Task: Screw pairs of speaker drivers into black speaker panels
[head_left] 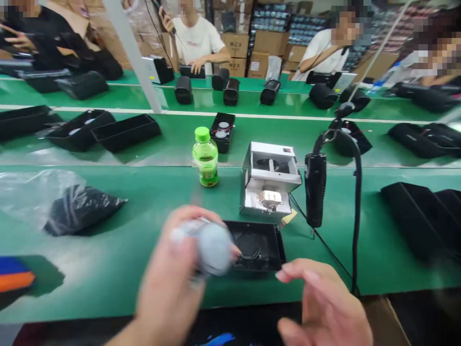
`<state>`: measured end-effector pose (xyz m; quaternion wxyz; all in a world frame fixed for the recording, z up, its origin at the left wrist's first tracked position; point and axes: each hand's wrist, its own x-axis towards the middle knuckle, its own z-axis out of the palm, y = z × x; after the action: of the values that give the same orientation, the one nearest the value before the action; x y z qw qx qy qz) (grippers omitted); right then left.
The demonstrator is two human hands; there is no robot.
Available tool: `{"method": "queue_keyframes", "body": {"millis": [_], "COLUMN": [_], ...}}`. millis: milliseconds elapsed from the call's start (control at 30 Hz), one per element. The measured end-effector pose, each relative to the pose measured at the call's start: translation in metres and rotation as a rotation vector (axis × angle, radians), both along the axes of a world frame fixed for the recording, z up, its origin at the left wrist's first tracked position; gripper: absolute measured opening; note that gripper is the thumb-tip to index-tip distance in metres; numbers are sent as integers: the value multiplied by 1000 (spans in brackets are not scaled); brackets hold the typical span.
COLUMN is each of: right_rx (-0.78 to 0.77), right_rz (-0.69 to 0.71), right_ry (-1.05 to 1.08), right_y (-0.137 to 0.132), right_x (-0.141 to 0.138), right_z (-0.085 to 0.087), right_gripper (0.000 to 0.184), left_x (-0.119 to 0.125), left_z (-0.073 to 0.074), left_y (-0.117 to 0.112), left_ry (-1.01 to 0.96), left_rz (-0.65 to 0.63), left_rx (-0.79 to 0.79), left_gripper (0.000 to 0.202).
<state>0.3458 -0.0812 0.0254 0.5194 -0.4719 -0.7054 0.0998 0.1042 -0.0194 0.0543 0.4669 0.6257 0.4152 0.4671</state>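
The left hand (171,269) and right hand (329,300) are bare. The visible left forearm (135,330) is uncovered too; blur softens its hand's outline.

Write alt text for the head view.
A left hand holds a blurred grey round part, partly hiding a black housing on a green bench; the open right hand is nearby. Beyond stand a green-capped bottle and white machine.
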Motion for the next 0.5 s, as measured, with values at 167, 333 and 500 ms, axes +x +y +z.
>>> {"method": "queue_keyframes", "body": {"millis": [167,333,500], "right_rx": [-77,-106,-178], "right_rz": [207,342,323], "right_ry": [-256,-245,-189], "right_y": [10,20,29], "right_x": [-11,-10,5], "right_z": [7,-1,8], "right_gripper": [43,38,37], "left_x": [42,22,-19], "left_z": [-36,-56,-64], "left_y": [-33,-39,-34], "left_ry": [-360,-39,129], "left_rz": [-176,-155,199], "left_rx": [-196,104,334], "left_gripper": [36,68,98]}}
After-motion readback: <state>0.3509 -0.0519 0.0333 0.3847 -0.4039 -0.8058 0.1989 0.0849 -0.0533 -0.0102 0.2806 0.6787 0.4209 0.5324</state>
